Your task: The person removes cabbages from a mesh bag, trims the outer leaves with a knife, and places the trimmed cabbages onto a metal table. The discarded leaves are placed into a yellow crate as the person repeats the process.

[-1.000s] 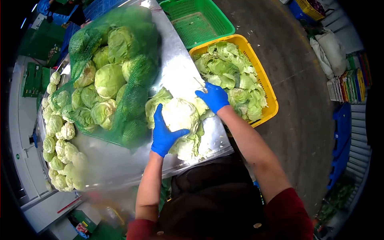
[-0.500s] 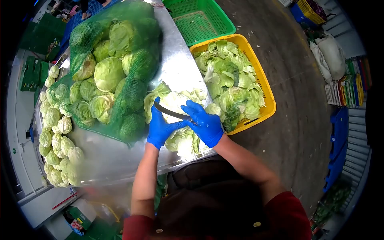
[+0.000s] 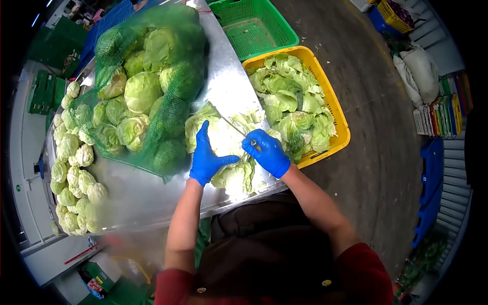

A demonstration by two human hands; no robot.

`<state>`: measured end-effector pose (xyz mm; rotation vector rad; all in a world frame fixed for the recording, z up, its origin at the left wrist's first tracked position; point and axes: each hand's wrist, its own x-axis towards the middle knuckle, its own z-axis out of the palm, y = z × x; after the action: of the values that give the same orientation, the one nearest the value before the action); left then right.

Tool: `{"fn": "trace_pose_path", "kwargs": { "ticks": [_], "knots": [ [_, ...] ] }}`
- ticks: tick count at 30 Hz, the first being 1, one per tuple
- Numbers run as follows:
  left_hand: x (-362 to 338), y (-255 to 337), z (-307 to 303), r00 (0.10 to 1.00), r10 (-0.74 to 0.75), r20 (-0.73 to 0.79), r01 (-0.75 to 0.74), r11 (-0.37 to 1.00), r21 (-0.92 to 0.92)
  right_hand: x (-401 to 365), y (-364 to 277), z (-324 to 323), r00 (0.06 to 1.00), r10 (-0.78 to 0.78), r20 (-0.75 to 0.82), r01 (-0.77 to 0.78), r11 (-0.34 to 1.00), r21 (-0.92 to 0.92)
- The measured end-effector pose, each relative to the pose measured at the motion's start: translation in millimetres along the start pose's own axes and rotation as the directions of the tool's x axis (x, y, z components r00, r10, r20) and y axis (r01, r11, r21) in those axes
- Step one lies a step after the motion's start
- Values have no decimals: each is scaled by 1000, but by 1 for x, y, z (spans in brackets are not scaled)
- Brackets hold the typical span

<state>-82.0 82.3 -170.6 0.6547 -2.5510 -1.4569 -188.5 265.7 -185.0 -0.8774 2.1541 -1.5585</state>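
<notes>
In the head view my right hand (image 3: 269,152), in a blue glove, is closed around a knife. The thin blade of the knife (image 3: 233,124) points up and left over pale cut leaves. My left hand (image 3: 207,158), also blue-gloved, has its fingers stretched up and its thumb out to the right. Loose lettuce leaves (image 3: 236,175) lie under and between both hands on the metal table (image 3: 145,198); glare washes out the brightest ones. Just left of my left hand lies a green mesh bag (image 3: 178,114) with several round lettuce heads (image 3: 142,92) at its opening.
Trimmed lettuce heads (image 3: 73,178) line the table's left edge. A yellow crate (image 3: 339,129) full of loose leaves stands right of the table, with a green crate (image 3: 284,30) behind it. Concrete floor (image 3: 366,142) stretches to the right, toward blue crates (image 3: 431,178) along the wall.
My right hand has moved slightly right and turned the knife; its blade, across the gap toward my left hand before, now points up and left. The left hand has shifted slightly right.
</notes>
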Motion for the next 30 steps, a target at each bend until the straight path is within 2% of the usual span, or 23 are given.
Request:
{"fn": "trace_pose_path", "kwargs": {
  "ticks": [5,9,11,14,15,18,21,24,25,28,29,30],
  "knots": [
    [-7,4,3,998,62,-2,-62,997,47,-17,7,-3,1000,-10,9,11,1000,-18],
    [-4,-1,7,998,-4,-69,6,1000,22,-18,-29,-12,992,-66,-105,62,997,-41],
    [-5,8,14,996,19,-86,-10,995,96,-15,-42,-3,976,-123,-180,111,991,-78],
    [-7,18,22,994,39,-103,-25,990,138,-26,-35,12,991,-23,-133,-11,969,-246],
    [-6,20,25,993,45,-113,-30,990,138,-31,-29,12,994,-59,-86,22,924,-381],
    [-7,20,28,989,63,-136,-40,985,166,-39,-19,18,974,-158,-161,77,905,-418],
    [-7,22,27,990,54,-127,-33,987,158,-33,-18,11,991,-52,-125,12,954,-300],
    [-9,24,26,994,28,-105,-13,990,140,-18,-9,-3,1000,-20,-14,18,993,-115],
    [-10,23,24,995,31,-99,-16,989,148,-14,-14,-11,999,-22,31,25,991,-130],
    [-9,10,19,995,33,-97,-24,996,89,-12,15,-8,994,-61,-92,69,993,95],
    [-8,-1,17,994,36,-101,-31,998,51,-16,20,-18,996,-1,-94,3,1000,20],
    [-8,-1,14,994,38,-100,-37,999,13,-14,29,-16,992,30,-124,-10,986,164]
  ]
}}
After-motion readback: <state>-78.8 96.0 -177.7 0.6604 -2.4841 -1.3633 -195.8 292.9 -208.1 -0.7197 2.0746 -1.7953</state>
